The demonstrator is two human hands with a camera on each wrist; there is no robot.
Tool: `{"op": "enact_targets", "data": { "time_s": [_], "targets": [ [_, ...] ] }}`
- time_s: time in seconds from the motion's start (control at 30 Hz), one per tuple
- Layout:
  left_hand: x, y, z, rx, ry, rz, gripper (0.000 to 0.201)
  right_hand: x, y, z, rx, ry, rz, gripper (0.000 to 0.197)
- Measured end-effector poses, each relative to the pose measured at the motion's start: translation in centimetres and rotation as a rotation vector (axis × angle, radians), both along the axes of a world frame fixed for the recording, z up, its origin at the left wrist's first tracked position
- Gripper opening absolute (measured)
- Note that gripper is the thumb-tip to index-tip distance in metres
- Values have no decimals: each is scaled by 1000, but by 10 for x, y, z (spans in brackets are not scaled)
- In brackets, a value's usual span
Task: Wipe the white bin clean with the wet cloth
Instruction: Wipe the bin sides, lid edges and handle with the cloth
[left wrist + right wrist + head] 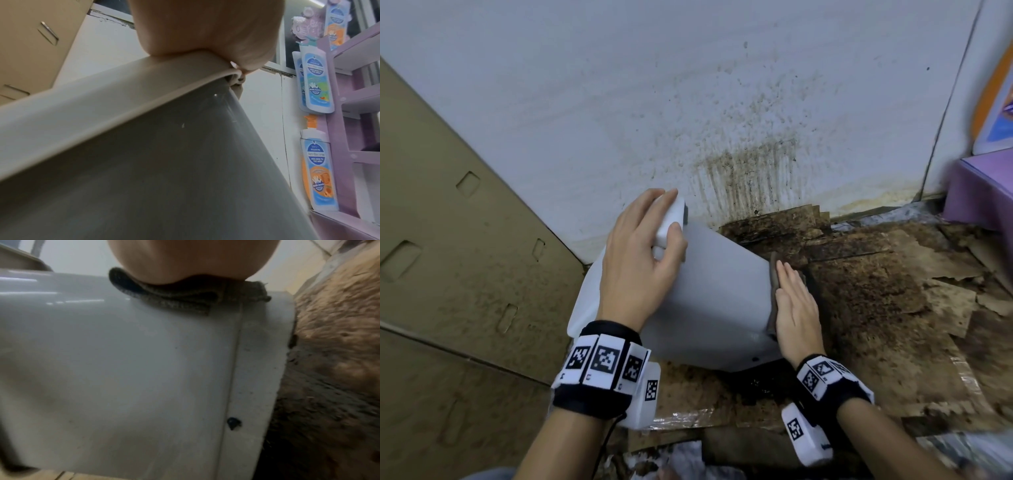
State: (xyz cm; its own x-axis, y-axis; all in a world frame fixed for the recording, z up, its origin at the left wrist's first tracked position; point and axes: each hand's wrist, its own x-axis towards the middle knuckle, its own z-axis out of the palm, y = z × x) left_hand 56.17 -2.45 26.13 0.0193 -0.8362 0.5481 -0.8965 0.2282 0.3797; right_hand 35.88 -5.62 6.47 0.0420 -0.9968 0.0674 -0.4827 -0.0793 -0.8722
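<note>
The white bin (722, 291) lies tilted, its rim up at the left and its base down at the right. My left hand (643, 246) grips the rim, fingers curled over its edge; the left wrist view shows that hand (205, 27) on the rim (102, 113). My right hand (796, 305) lies flat with straight fingers, pressing a dark grey-brown cloth (774, 274) against the bin's side near the base. In the right wrist view the folded cloth (174, 296) sits under my palm (191, 259) on the bin wall (133, 369), which has small dark specks.
A tan cardboard box (448, 240) stands at the left. The white wall (722, 137) behind is splashed with brown stains. Dirty, soaked cardboard (876, 291) covers the floor at the right. A purple shelf (979, 192) holds soap bottles (316, 81).
</note>
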Motion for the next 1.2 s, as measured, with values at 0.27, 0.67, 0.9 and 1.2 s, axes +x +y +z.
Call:
{"op": "enact_targets", "data": {
  "time_s": [0.27,0.67,0.9,1.2],
  "targets": [
    [-4,-1,0,-21,-29,21,50,37,3,50,-74,-37,61,63],
    [-2,1,-2,-27,-34,15,48,64,10,79,-392,-34,167,55],
    [1,0,0,-14,-15,23,47,24,4,29,-252,4,118,56],
    [4,0,-1,-29,-26,15,46,-13,1,-18,-3,-102,-23,59]
  ]
}}
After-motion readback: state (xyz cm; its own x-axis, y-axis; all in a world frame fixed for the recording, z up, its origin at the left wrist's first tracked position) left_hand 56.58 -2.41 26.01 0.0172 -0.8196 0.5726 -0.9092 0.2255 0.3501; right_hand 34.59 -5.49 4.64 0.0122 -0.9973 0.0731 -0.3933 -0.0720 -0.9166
